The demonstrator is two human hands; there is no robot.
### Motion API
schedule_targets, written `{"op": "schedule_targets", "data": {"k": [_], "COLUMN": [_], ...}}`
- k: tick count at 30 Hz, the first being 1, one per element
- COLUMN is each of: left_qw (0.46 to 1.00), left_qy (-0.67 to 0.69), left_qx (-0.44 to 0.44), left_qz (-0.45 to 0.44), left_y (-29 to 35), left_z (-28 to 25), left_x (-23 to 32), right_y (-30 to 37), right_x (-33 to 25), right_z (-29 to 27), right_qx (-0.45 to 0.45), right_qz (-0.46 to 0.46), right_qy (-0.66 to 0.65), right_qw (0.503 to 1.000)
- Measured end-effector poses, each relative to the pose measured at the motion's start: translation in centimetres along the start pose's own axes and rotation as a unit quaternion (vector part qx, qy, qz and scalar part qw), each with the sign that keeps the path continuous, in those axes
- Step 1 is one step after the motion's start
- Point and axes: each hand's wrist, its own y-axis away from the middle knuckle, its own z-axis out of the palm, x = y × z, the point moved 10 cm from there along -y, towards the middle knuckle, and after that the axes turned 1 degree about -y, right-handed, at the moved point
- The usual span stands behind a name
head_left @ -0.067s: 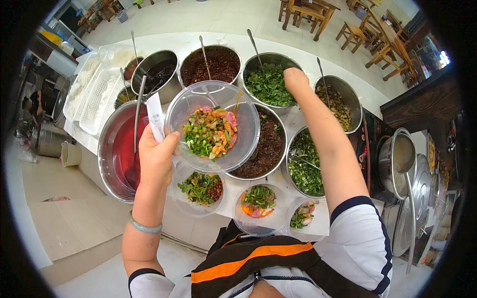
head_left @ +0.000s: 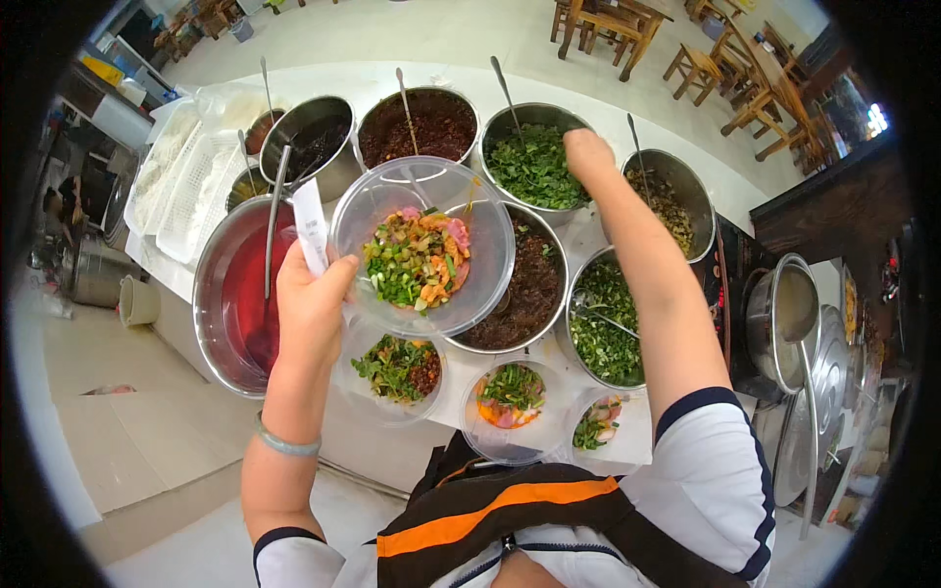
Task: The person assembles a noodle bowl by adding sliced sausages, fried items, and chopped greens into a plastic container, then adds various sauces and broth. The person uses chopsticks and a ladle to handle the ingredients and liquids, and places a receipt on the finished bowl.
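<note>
In the head view, the left hand (head_left: 312, 299) gripped the left rim of a clear plastic bowl (head_left: 490, 265), its thumb over the edge, with a white paper slip (head_left: 310, 225) caught in the same grasp. The bowl was held up over the middle of the worktop (head_left: 338, 78), tilted toward the person, partly covering a pot of dark brown topping (head_left: 534, 289); inside lay chopped greens, pink slices and orange bits. The right hand (head_left: 588, 155) reached over the right rim of a far steel pot (head_left: 549, 116) of leafy greens (head_left: 534, 167); its fingertips were hidden, so one could not tell whether they pinched anything. A spoon stood in that pot. To its right was a pot of chopped pickle-like pieces (head_left: 667, 211), and nearer, chopped scallions (head_left: 603, 333). A basin of red liquid (head_left: 245, 304) stood at left. Three more clear bowls (head_left: 529, 446), each partly filled, stood along the near edge.
</note>
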Motion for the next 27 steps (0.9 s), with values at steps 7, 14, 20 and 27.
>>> {"op": "schedule_targets", "data": {"k": [7,14,20,27], "left_qw": [0.998,0.995,0.997,0.999], "left_qy": [-0.04,-0.022,-0.013,-0.031], "left_qx": [-0.052,-0.098,-0.074,-0.011], "left_qz": [-0.003,-0.027,0.019,0.031], "left_y": [-1.7,-3.5,-2.6,1.2], "left_z": [1.7,5.0,2.8,-6.5], "left_x": [-1.0,-2.5,-0.5,1.3], "right_y": [3.5,13.0,16.0,15.3], "right_x": [-1.4,-10.8,-13.6,-9.5], "right_z": [-9.2,-21.6,-20.8,-10.2], "right_qx": [0.1,0.08,0.083,-0.034], "right_qz": [-0.079,-0.217,-0.23,-0.086], "right_qy": [-0.128,-0.477,-0.374,-0.331], "right_qw": [0.984,0.848,0.895,0.939]}}
